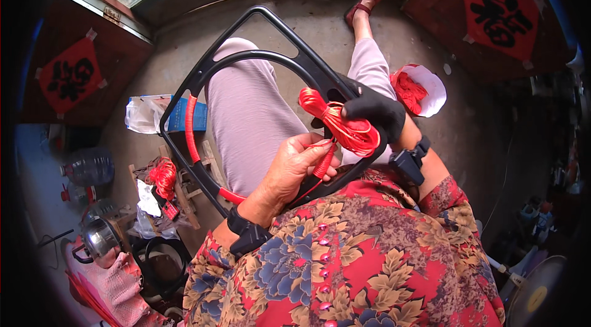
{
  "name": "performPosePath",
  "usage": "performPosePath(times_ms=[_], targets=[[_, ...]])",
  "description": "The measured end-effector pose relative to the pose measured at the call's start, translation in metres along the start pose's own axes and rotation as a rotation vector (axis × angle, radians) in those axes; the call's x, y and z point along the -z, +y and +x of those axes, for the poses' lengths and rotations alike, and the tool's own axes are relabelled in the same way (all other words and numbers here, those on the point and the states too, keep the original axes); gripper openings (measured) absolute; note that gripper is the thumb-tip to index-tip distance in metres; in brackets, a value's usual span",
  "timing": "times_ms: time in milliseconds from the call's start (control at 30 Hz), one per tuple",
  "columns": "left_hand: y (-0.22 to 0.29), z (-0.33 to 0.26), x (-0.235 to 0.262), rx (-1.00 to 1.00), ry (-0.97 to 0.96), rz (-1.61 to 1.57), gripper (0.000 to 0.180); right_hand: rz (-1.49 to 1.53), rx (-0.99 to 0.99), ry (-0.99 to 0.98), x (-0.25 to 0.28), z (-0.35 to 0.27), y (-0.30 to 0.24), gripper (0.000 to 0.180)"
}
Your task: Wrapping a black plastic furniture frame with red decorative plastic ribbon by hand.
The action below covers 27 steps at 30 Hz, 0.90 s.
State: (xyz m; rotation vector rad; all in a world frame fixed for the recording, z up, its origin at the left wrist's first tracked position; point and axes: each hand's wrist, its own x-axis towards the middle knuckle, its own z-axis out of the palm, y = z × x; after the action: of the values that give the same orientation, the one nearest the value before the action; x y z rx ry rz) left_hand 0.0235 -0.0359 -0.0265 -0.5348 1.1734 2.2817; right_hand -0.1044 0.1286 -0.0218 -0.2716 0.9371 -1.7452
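Head view, frame: a black frame (pixel 246 62), a ring set inside a squarish outline, rests tilted across the person's lap, its upper corner pointing away from the body and its lower rim near the floral blouse.
Head view, wrapping: red cord is wound round the ring's left side (pixel 192 129) and along part of its lower rim.
Head view, left hand: the bare left hand (pixel 295 170) comes up from the lower edge with the wrist bent inward, a black band on the forearm. Its fingers are curled and its fingertips pinch the red cord against the ring's lower right rim; it is closed on cord and rim together.
Head view, right hand: the right hand (pixel 375 111), in a black glove with a black device strapped at the wrist, reaches across from the right. It is closed round the ring's right side and pins a red cord bundle (pixel 338 123) against it.
Head view, cord bundle: a looped hank, lying just above the left fingertips, between both hands.
Head view, surroundings: a white bag of red cord (pixel 425 90) sits on the floor by the right leg; a low wooden stool (pixel 178 185) with more red cord stands to the left, a metal kettle (pixel 98 238) beyond it.
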Motion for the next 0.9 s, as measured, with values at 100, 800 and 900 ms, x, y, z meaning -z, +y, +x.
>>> performPosePath(times_ms=[100, 800, 900], targets=[[0.001, -0.001, 0.000, -0.011, 0.031, -0.011, 0.023, -0.389, -0.047, 0.162, -0.004, -0.010, -0.012, 0.054], [0.007, -0.005, 0.003, -0.049, 0.069, -0.190, 0.015, -0.657, -0.161, -0.068, 0.045, -0.080, 0.019, 0.073], [0.007, -0.005, 0.004, -0.079, 0.037, -0.265, 0.016, -0.532, -0.154, -0.007, 0.051, -0.094, 0.013, 0.074]])
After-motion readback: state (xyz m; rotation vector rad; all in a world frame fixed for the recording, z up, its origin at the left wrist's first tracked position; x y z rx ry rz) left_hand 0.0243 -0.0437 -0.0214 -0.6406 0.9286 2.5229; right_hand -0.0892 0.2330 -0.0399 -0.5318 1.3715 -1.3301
